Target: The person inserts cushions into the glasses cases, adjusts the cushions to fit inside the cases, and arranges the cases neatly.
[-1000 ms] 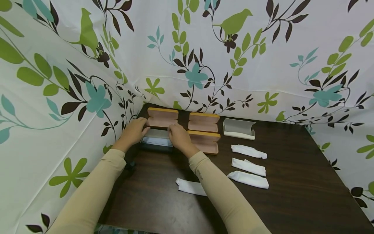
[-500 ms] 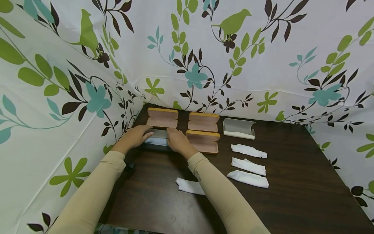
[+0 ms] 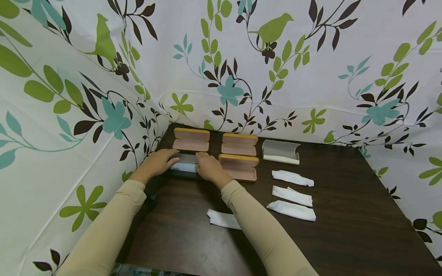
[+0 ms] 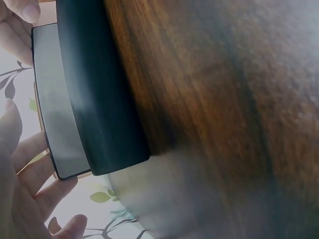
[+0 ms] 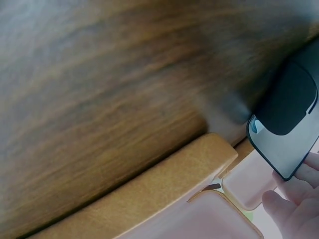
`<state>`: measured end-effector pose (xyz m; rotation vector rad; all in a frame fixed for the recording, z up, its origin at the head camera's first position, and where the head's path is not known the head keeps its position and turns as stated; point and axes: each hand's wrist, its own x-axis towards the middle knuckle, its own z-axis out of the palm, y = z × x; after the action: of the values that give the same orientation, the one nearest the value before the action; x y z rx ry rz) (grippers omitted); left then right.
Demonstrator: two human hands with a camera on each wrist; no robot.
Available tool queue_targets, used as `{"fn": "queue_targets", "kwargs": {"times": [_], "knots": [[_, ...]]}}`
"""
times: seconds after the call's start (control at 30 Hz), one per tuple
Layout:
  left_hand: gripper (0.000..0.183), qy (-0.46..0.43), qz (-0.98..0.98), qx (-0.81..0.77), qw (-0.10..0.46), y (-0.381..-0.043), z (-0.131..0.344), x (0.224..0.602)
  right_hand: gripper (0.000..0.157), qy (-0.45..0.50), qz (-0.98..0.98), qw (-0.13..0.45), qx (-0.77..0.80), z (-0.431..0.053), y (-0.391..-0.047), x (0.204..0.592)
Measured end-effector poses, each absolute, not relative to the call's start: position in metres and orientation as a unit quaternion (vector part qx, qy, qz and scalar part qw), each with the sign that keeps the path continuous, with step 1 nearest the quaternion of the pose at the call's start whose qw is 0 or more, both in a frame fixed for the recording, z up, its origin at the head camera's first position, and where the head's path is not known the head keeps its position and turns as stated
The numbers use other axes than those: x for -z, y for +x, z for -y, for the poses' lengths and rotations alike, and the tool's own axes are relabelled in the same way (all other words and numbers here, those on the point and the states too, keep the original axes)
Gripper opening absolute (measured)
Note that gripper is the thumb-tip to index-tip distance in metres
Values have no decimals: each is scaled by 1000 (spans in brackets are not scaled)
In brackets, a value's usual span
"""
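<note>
A dark hinged glasses case with a grey lining point(image 3: 186, 158) stands with its lid raised at the table's left. A pale folded cloth point(image 3: 184, 167) lies in it. My left hand point(image 3: 155, 165) is at the case's left end, its fingers extended behind the lid point(image 4: 57, 99), thumb apart from it. At the right end is my right hand point(image 3: 208, 166), fingers touching the back of the lid, thumb held away. In the left wrist view the rounded dark lower shell point(image 4: 102, 89) faces the camera.
Behind stands an open tan case with pink lining point(image 3: 191, 145). Two more, a back one point(image 3: 239, 148) and a front one point(image 3: 238, 172), stand to the right, beside a white case point(image 3: 280, 151). Several white cloths point(image 3: 291, 195) lie at right; another cloth point(image 3: 221, 219) is partly under my right sleeve.
Both hands have come down and nearer together along the case, with the fingers now behind its lid. Over the last half second they have barely moved. The other cases and cloths stayed put.
</note>
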<state>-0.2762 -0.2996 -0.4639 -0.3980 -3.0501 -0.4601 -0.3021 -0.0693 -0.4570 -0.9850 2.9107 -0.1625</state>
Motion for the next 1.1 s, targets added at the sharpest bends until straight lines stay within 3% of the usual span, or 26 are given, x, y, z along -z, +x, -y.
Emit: {"fn": "queue_targets", "kwargs": {"times": [1.1], "knots": [[52,-155,976,143,48,-244,304,466,53,-330,-943,22,40,63,-275,454]]}}
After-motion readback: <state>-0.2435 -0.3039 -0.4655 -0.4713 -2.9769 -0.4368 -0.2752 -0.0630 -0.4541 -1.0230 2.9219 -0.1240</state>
